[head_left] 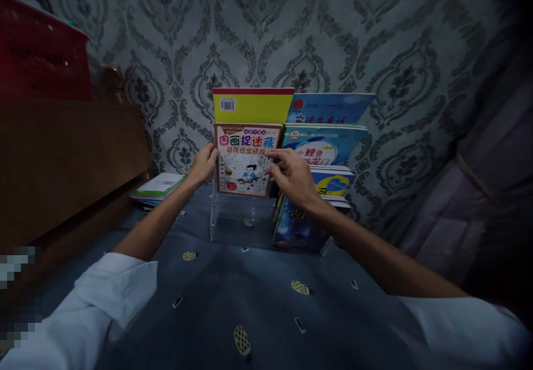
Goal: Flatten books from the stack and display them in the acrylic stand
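A brown-bordered picture book (244, 162) stands upright in the left column of a clear acrylic book rack (233, 228). My left hand (204, 162) is closed on the book's left edge, its fingertips partly hidden by the cover. At the right edge of the same cover is my right hand (293, 176), thumb and forefinger apart; whether it touches the book I cannot tell. Behind, a yellow book (258, 106) with a red top edge rises higher. The right column holds several books, among them a blue one (328, 106) at the back and a dark blue one (297, 228) in front.
A small stack of books (160, 186) lies at left, beside a brown wooden cabinet (70, 165) bearing a red crate (44, 54). Dark patterned cloth (208, 309) covers the surface. Patterned wallpaper (258, 31) rises behind, and a tied curtain (458, 209) hangs at right.
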`<state>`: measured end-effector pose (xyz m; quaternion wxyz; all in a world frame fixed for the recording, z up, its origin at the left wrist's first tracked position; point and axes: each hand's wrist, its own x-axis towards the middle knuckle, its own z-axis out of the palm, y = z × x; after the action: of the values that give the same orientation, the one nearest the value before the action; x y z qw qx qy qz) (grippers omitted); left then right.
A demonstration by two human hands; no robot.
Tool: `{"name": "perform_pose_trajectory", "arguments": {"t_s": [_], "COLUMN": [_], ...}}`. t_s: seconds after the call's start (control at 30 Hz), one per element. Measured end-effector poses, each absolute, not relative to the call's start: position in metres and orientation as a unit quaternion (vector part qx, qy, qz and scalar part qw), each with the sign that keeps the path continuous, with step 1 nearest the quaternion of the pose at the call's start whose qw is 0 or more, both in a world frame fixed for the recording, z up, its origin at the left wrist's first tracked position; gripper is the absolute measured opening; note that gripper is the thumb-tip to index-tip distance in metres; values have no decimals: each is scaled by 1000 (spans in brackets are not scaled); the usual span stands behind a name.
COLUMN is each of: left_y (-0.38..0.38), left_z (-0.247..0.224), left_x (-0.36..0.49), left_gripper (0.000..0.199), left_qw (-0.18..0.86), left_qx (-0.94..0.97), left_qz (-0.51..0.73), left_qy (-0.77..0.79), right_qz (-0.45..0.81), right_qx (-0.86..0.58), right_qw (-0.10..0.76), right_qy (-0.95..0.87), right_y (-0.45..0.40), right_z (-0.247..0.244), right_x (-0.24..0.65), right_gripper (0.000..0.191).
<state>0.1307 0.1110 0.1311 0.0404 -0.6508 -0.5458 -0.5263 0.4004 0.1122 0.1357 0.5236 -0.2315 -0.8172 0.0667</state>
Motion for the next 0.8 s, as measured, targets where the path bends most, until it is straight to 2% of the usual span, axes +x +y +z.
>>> {"name": "perform_pose_trajectory", "arguments": {"t_s": [0.27,0.57,0.67,0.73,0.8], "left_y": [98,89,79,70,62], "left_z": [123,108,91,74,56], "left_x": [135,137,134,125,108], "left_gripper": [28,16,20,25,28], "left_qw": [52,48,68,101,134], "left_qx": [-670,-682,-695,-696,-679], "left_qz": [-532,-514,-504,-463,-373], "left_qy": [-515,-519,-508,-540,-618], "right_qz": [75,88,75,51,32], "right_qx": [-228,-220,-214,-208,-205], "right_qw": [529,540,540,541,542], "right_qy": [-814,-808,-810,-813,-815], "right_y": [113,110,107,102,97], "right_z": [133,124,117,113,109], "right_x": [394,386,384,382,380], "right_gripper": [21,24,26,26,25]}}
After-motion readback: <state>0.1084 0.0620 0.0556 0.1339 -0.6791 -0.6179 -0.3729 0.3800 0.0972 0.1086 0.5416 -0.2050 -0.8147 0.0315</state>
